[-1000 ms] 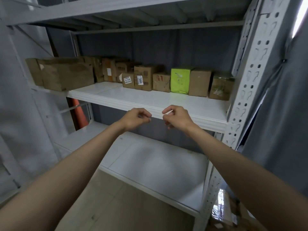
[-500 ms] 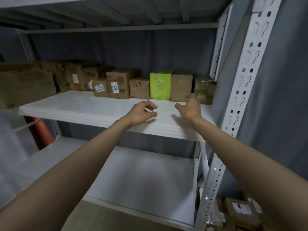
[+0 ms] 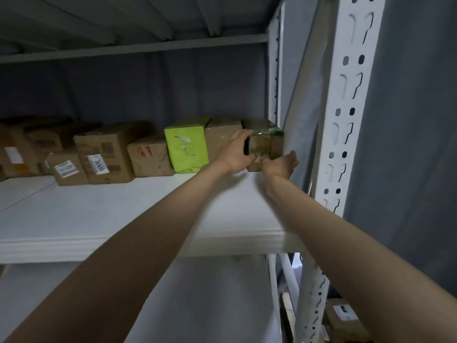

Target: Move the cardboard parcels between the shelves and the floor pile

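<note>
I have both hands on the taped parcel (image 3: 265, 147) at the shelf's (image 3: 123, 214) right end: left hand (image 3: 236, 154) fingers clamped around its left edge, right hand (image 3: 282, 164) fingers straight against its right side.

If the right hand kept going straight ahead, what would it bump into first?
Probably the grey fabric wall behind the shelf. The right hand points past the right side of the tape-wrapped brown cardboard parcel, though depth is hard to judge.
</note>
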